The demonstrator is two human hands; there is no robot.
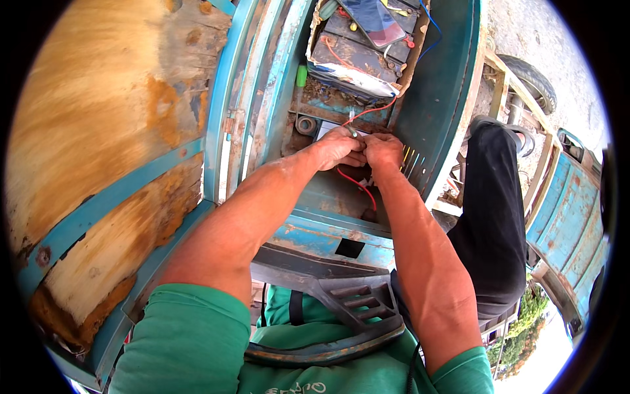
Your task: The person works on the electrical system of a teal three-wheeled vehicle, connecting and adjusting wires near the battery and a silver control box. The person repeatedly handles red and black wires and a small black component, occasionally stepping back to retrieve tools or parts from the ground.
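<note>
Both my hands meet inside a blue metal compartment, fingertips close together. My left hand is closed, its fingers pinched at a thin red wire that comes out below them. A ring is on one of its fingers. My right hand is closed too, thumb and fingers pressed together against the left fingertips; what it pinches is hidden. Another stretch of red wire runs from above my hands toward a dark battery. A white item lies partly under my left hand.
A phone lies on the battery. Beside the compartment's left wall are a green object and a tape roll. A blue wire hangs at right. A black slotted plastic frame crosses before me; a black-trousered leg extends right.
</note>
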